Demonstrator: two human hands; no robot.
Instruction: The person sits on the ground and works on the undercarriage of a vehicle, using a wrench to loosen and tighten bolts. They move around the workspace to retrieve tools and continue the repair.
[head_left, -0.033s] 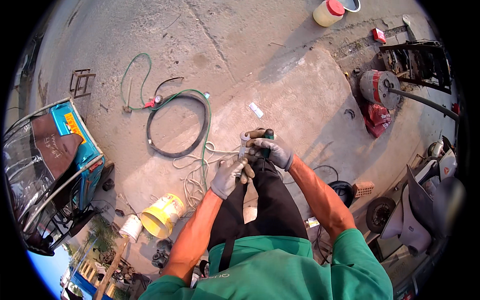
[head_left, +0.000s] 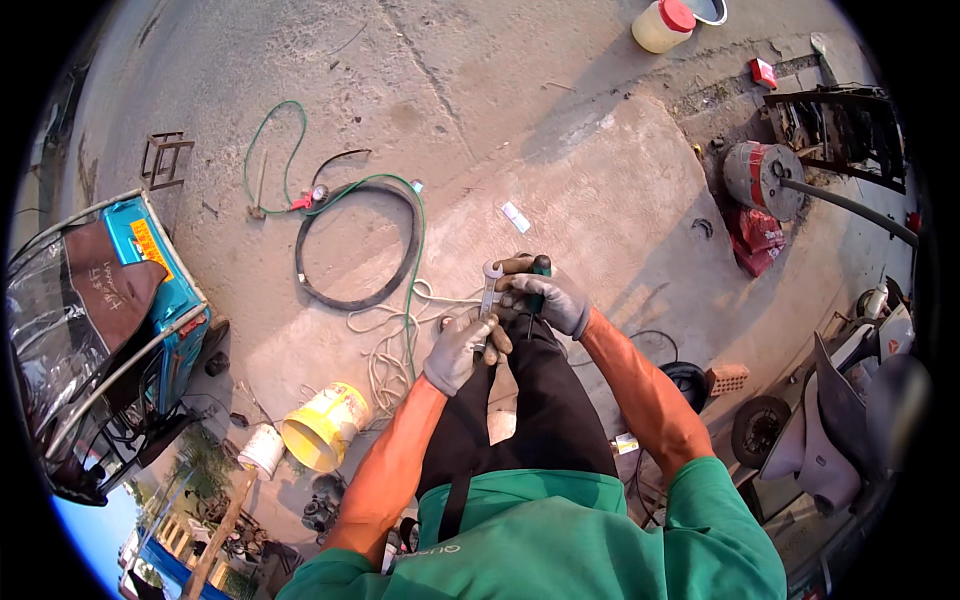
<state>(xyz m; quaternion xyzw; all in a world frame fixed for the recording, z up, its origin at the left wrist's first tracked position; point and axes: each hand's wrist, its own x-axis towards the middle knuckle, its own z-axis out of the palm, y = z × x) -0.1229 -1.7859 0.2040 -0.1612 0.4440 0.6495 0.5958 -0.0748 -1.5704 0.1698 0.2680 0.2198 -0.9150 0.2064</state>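
Note:
In grey work gloves, both hands meet in front of my dark trousers. My left hand [head_left: 456, 354] is closed around the lower part of a silver wrench [head_left: 489, 288], whose open jaw points up and away from me. Just to its right, my right hand [head_left: 556, 300] grips a screwdriver [head_left: 540, 268] by its dark green handle, with the thin shaft pointing down toward me. The fingers of that hand reach over to the wrench's upper end; whether they press on it I cannot tell.
A black tyre [head_left: 303, 270] lies on the ground beyond my left hand, with a green hose [head_left: 421, 235], a gauge [head_left: 319, 193] and pale rope [head_left: 385, 355] around it. A yellow bucket [head_left: 312, 440] lies tipped at left; a blue vehicle [head_left: 135, 235] stands farther left, a scooter [head_left: 820, 430] at right.

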